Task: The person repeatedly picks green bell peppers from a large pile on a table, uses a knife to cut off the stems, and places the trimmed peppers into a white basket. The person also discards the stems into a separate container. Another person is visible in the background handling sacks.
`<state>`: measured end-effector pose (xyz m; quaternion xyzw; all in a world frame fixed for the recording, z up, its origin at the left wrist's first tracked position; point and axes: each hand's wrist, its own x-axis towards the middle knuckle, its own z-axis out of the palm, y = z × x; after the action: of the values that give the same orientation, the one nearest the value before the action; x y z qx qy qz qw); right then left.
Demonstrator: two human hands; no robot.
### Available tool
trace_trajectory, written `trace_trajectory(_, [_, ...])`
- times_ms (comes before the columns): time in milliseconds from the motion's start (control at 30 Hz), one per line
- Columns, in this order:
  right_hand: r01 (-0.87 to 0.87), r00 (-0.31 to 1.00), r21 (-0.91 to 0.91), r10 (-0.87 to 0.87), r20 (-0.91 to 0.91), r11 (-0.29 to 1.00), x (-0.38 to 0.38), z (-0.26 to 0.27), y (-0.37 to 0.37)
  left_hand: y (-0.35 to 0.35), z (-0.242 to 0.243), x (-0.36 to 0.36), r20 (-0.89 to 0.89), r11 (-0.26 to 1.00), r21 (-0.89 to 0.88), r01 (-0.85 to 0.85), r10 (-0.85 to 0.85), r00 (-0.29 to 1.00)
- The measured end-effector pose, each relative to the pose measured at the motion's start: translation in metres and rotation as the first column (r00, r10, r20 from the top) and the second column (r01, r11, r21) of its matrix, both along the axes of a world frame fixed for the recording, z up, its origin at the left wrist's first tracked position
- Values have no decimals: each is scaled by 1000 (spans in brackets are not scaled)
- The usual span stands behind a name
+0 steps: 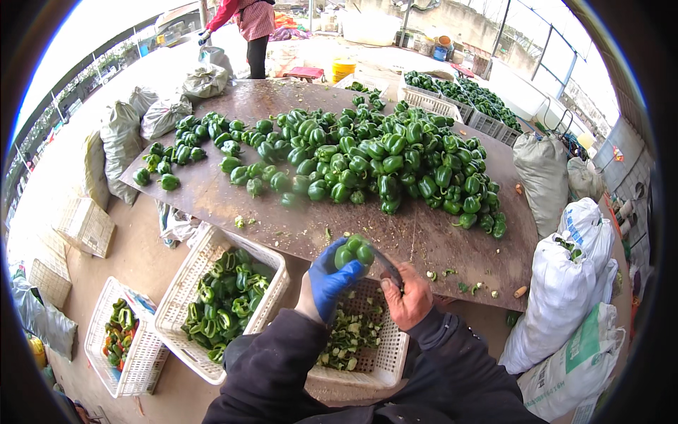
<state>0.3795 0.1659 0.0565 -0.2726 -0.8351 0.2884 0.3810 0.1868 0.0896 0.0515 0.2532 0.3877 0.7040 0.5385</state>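
My left hand (329, 283), in a blue glove, is closed around a green bell pepper (354, 252). Bare of any glove, my right hand (408, 298) grips a knife (389, 266) by its handle, the blade beside the pepper. Beneath both hands, a white plastic crate (394, 350) holds green cores and trimmings (349, 334). To its left, another white crate (204, 365) contains cut green peppers (228, 297). Beyond my hands, a large heap of whole green peppers (365, 156) lies on a brown tabletop (296, 238).
A smaller crate (100, 371) with mixed-colour peppers stands at far left. Full sacks (119, 143) line the table's left side; white sacks (551, 302) stand at right. Pepper-filled crates (476, 119) sit behind the table. A person (257, 24) stands at the back left near a sack.
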Motion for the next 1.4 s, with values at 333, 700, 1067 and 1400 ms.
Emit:
trace_trajectory(333, [88, 896, 297, -206, 394, 951, -8, -37, -1, -4, -13, 4, -175, 993, -100, 60, -76, 982])
trace_trajectory(700, [-59, 938, 116, 15, 345, 991, -10, -31, 13, 1, -23, 34, -213, 994, -96, -53, 31, 977])
trace_trajectory(1067, [-438, 898, -517, 327, -294, 736, -10, -34, 19, -9, -13, 15, -212, 990, -125, 58, -83, 974])
trace_trajectory(1400, [-223, 975, -797, 140, -174, 561, 4, -21, 30, -19, -10, 6, -133, 970, -164, 179, -202, 970])
